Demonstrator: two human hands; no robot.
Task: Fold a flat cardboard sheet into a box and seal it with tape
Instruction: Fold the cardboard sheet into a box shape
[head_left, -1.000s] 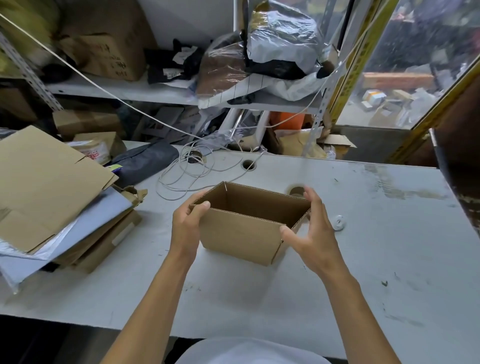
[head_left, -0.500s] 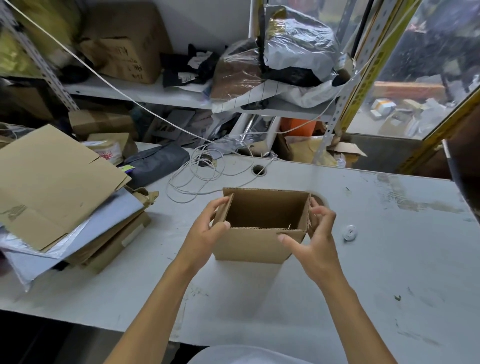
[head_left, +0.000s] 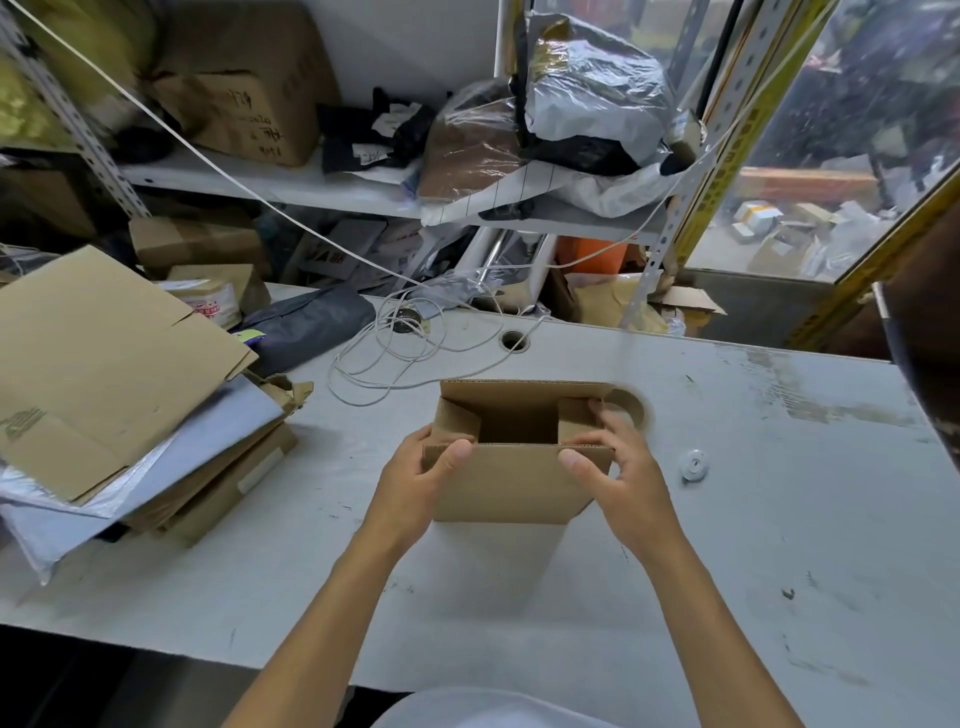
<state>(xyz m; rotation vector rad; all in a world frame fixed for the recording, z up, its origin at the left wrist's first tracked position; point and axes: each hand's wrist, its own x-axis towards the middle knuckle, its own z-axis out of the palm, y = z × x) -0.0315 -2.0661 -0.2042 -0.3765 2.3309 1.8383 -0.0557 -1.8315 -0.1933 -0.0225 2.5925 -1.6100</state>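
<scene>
So the box (head_left: 506, 467) is standing on the white table (head_left: 727, 545), open end up, right in front of the person; both hands are on it, the left hand (head_left: 415, 480) wrapped round the left corner with the thumb on the near wall, the right hand (head_left: 618, 473) gripping the right corner with its thumb on the near wall and fingers reaching over the top edge; the two short end flaps look pushed down inward, the left flap (head_left: 453, 422) slanting in and the right flap (head_left: 575, 423) lying flatter under the fingers (honestly the wide lens warps things, so I can't swear how far down either one sits); my read is that this is the flap-folding stage and nothing is sealed yet; to do it well, I'd press both short flaps down level, crease them along the scored line instead of bending mid-panel, keep the walls square with the thumbs so the box doesn't skew, then bring the near and far long flaps over so their edges meet along the middle; only then tape; I can't pick out a tape roll for sure anywhere, though there's a stack of flat cardboard (head_left: 98, 364) at the left and a loose white cable (head_left: 384, 353) behind the box.
</scene>
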